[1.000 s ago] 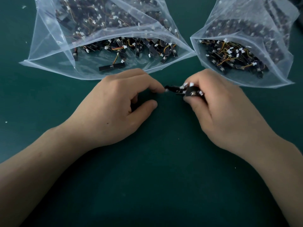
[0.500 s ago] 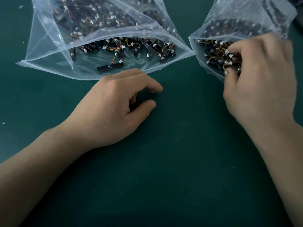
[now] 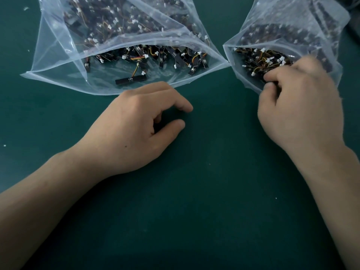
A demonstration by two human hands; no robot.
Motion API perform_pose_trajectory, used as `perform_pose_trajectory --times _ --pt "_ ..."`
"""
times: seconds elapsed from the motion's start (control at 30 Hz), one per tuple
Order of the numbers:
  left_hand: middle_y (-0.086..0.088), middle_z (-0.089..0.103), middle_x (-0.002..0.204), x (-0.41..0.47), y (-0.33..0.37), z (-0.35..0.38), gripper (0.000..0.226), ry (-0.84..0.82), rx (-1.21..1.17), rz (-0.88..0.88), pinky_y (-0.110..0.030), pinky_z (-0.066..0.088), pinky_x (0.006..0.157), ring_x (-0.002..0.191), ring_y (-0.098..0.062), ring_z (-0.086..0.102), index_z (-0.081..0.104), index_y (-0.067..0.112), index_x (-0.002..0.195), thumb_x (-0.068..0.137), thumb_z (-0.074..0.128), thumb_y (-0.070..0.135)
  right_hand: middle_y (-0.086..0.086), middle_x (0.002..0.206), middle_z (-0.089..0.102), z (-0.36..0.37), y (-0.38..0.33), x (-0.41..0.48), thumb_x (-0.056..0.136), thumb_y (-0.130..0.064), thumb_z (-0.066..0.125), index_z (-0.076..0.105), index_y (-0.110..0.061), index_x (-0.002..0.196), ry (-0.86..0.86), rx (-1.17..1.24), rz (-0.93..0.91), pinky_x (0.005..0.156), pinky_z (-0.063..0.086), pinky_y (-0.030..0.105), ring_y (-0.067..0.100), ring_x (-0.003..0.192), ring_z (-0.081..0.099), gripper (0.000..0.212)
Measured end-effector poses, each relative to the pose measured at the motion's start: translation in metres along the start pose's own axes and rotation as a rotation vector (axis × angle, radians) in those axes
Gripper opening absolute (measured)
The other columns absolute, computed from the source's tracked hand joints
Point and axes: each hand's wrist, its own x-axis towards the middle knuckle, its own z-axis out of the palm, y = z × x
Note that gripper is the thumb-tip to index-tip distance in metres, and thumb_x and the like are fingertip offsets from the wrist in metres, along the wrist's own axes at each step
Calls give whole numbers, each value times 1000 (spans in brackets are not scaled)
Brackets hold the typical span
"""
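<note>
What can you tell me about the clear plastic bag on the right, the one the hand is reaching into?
The clear plastic bag is thin, crinkled, see-through film. It lies on the dark green mat with its mouth gaping toward the person. It is heaped with small black boards carrying white plugs and orange and yellow wires. The right hand has its curled fingers in the mouth among them; whether they grip one is too blurred to tell.
</note>
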Motion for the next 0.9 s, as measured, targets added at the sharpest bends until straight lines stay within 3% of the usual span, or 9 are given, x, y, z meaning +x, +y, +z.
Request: perform_pose_trajectory --times 0.1,0.2,0.3,0.4,0.5,0.63,0.77,0.9 --pt "14 65 109 -1 -1 0 21 1 -6 -4 -16 39 69 72 -12 54 73 26 114 94 68 26 5 105 57 0 0 1 101 -22 56 67 -13 120 -31 53 -12 77 40 35 19 92 48 24" --pt "15 64 110 -1 -1 1 21 0 -13 -11 -15 38 69 72 -12 55 73 27 113 93 68 25 2 98 59 1 1 3 102 -22 55 66 -14 123 -74 97 -25 85 44 36 19 97 52 25" --pt "16 65 112 -1 -1 1 20 0 -5 -7 -14 39 70 72 -13 55 73 27 113 93 68 25 10 115 64 0 -3 3 104 -25 52 63 -13 134 -108 93 10 98 47 43 27 111 58 34" --pt "17 65 112 -1 -1 1 19 -1 -3 -4 -15 41 71 73 -13 55 73 27 112 94 68 25 13 136 51 -2 -7 0 104 -27 52 60 -12 141 -123 42 18 97 48 48 35 110 58 40" --pt "17 64 112 -1 -1 1 19 -4 -1 -6 -15 41 71 73 -13 55 73 28 112 94 68 25 16 140 45 -3 -8 -1 104 -26 50 59 -11 140 -146 4 12 93 48 49 42 105 58 40" --pt "17 65 112 -1 -2 1 18 -8 1 -5 -13 39 71 73 -12 55 73 28 111 94 68 25 22 137 50 -1 -10 0 106 -28 45 52 -15 150 -191 -15 36 99 46 50 43 113 56 46" --pt "16 65 112 -1 -2 1 18 -4 2 0 -14 40 71 72 -14 55 74 27 111 94 68 24 13 120 60 -2 -10 0 105 -24 47 57 -13 143 -160 24 6 91 46 46 35 109 57 41" --pt "16 65 113 -1 -2 2 18 -1 -5 2 -17 41 71 72 -12 55 74 27 110 93 68 25 -14 71 48 -4 -9 -2 100 -18 53 61 -19 110 -96 159 -44 75 52 44 14 66 49 12"
